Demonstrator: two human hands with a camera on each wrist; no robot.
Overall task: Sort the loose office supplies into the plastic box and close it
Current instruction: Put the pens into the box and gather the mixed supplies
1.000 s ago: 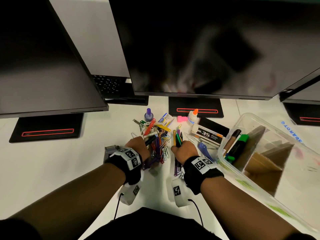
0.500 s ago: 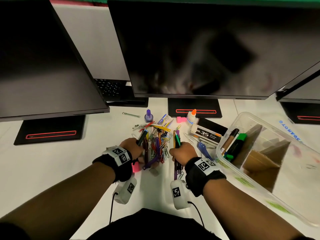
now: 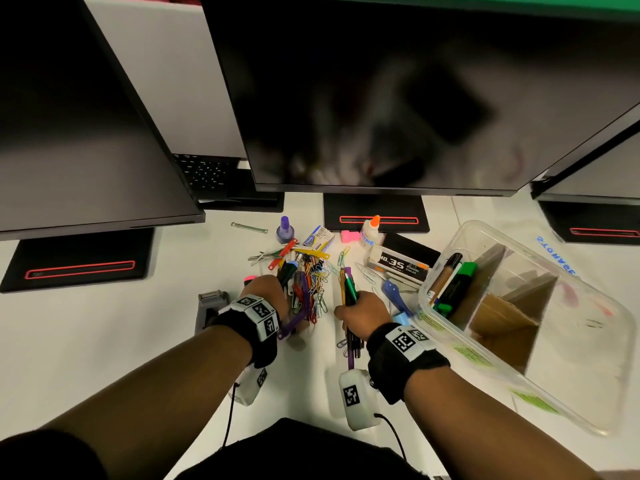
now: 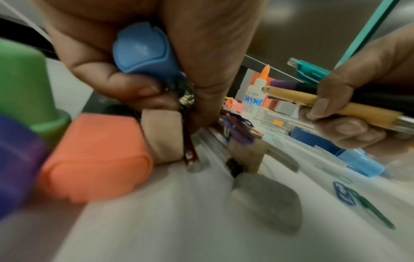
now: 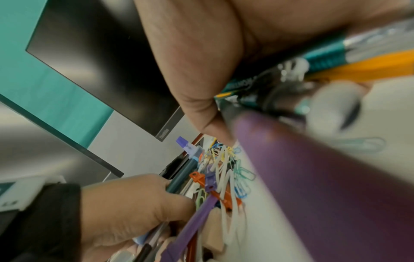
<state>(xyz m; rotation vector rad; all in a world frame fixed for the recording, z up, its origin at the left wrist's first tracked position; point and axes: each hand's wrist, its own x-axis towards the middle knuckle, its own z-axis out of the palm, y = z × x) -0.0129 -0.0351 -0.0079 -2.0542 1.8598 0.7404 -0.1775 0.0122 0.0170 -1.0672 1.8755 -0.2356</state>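
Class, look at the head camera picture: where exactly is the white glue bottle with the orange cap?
The glue bottle stands upright on the desk before the middle monitor's base, between the pink eraser and the staples box.

Green highlighter (image 3: 462, 282) (clear box (image 3: 588, 358))

Three monitors (image 3: 398, 98); one plastic box (image 3: 588, 341); one glue bottle (image 3: 369, 232); one staple box (image 3: 398, 266); paper clips (image 3: 320, 282) uncountable.

On the desk (image 3: 86, 341), before the monitors (image 3: 381, 98), the supply heap (image 3: 304, 271) lay between the person's hands, with the staple box (image 3: 398, 265) and glue bottle (image 3: 369, 232) behind to its right, and the plastic box (image 3: 519, 323) farther right holding markers (image 3: 453, 282) in its near-left compartment.
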